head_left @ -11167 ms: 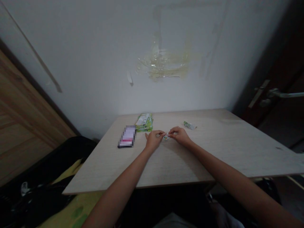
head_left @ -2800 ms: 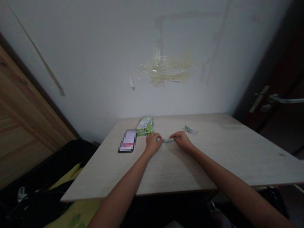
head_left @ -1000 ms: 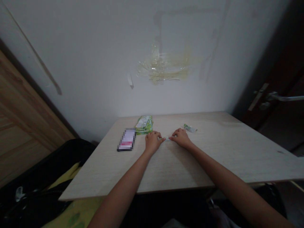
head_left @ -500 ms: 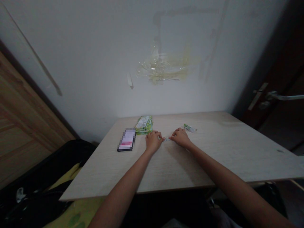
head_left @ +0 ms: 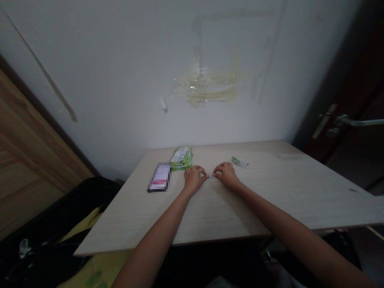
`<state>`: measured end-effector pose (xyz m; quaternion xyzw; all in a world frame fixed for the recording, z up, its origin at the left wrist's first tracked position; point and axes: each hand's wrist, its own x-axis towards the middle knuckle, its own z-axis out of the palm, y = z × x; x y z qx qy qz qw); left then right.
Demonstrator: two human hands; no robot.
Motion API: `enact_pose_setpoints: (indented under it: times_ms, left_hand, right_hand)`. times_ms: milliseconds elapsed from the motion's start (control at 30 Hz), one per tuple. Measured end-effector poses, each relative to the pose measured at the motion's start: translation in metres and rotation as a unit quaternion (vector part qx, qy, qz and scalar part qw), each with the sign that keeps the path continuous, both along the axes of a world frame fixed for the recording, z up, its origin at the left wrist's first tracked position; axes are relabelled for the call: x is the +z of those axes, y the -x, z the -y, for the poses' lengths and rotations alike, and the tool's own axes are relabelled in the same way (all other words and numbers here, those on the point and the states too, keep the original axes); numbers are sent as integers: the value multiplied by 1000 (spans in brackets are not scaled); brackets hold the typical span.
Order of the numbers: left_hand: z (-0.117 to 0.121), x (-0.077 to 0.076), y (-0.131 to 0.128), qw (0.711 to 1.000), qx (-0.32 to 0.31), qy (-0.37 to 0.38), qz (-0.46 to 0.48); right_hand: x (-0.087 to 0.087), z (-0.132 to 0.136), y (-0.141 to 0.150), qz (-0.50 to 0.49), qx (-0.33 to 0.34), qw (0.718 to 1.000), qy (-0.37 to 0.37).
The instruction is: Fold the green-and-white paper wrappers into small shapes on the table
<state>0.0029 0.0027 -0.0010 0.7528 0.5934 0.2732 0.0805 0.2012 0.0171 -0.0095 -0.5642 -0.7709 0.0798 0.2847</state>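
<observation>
Over the middle of the table, my left hand point(head_left: 194, 179) and my right hand point(head_left: 226, 175) face each other with only a short gap between them. Both pinch thumb against fingers. Between the fingertips shows a small whitish-green strip point(head_left: 210, 176), mostly covered by the fingers and too small to make out its kind. A crumpled green-and-white wrapper point(head_left: 239, 161) lies just beyond my right hand. Behind my left hand is a pile of green printed packets point(head_left: 181, 157). A phone point(head_left: 160, 177) with a blurred-out screen rests to the left of that hand.
The pale wooden table point(head_left: 294, 180) stands against a white wall point(head_left: 114, 80) with yellowed tape point(head_left: 210, 88) on it. A dark door with a metal handle point(head_left: 357, 122) is at the right. Black and yellow fabric point(head_left: 81, 228) lies beside the table's left edge.
The fingertips of my hands have come slightly closer together, and less of the strip shows between them. The phone, packets and wrapper lie as before.
</observation>
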Motion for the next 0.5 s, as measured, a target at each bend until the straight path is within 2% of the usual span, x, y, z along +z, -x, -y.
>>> enact_pose_setpoints:
  times_ms: [133, 233, 500]
  left_hand:
    - [1, -2, 2, 1000, -11, -14, -1]
    - [2, -3, 3, 999, -22, -24, -1]
    - [5, -3, 3, 996, -88, -24, 15]
  right_hand:
    - [1, 3, -3, 16, 41, 998, -49]
    - [2, 4, -3, 24, 35, 997, -62]
    - [-2, -1, -3, 17, -8, 1000, -7]
